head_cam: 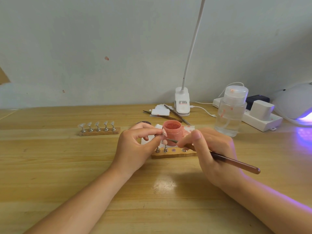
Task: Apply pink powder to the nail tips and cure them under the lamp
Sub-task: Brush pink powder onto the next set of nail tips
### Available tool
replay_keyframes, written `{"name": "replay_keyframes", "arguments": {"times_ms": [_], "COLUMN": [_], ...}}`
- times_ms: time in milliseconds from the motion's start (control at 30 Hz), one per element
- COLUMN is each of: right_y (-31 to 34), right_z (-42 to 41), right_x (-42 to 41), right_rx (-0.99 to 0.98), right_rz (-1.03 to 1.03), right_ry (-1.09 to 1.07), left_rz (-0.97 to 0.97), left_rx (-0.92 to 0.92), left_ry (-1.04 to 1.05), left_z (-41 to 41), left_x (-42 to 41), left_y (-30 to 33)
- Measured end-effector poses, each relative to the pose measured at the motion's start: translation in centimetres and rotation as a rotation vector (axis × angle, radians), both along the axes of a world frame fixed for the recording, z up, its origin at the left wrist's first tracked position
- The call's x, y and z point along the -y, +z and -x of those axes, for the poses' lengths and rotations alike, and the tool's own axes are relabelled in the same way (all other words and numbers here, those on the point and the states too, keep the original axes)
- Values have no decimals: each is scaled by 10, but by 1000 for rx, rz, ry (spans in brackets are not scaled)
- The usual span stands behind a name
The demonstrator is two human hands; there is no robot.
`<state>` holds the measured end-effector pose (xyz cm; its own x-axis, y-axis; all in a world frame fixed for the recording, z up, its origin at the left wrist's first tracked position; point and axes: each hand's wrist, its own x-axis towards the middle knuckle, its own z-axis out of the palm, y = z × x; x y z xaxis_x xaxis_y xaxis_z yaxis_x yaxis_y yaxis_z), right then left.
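Left hand (135,146) pinches one nail tip (164,132) on its metal stand, lifted off near wooden base (173,154), probably to angle it toward brush. Right hand (214,149) grips brush (219,157) pencil-style, bristles just below held tip. Open pink powder jar (172,130) right behind, handy for dipping. Curing lamp (297,105) glows purple far right, well apart. Second rack (98,129), clear tips, waits left.

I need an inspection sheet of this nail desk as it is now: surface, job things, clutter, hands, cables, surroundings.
Surface: wooden table, light glare in front.
Job's things: open pink powder jar; near stand with one slot bare; far stand with five clear tips; curing lamp glowing purple.
Clutter: liquid dispenser bottle, spare tools.
Hands: left hand pinches a nail tip holder; right hand holds brush.
Cables: white cable, power strip.
Surroundings: pale wall, clip lamp.
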<state>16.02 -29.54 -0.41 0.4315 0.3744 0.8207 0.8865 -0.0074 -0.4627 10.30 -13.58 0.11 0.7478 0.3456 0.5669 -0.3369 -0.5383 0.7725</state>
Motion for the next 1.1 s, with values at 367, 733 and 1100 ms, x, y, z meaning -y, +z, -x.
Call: {"name": "replay_keyframes", "arguments": {"times_ms": [367, 733, 1100], "right_y": [-1, 1, 2], "right_z": [-2, 0, 2], "right_x": [-2, -1, -1], "right_rx": [22, -65, -168], "right_rz": [-21, -12, -52], "right_ry": [2, 25, 61], "left_rz": [-15, -19, -31], "left_rx": [0, -14, 29], "left_ry": [-11, -9, -30], "left_z": [0, -1, -2], "left_x": [-2, -3, -2], "left_y": [-1, -3, -2]}}
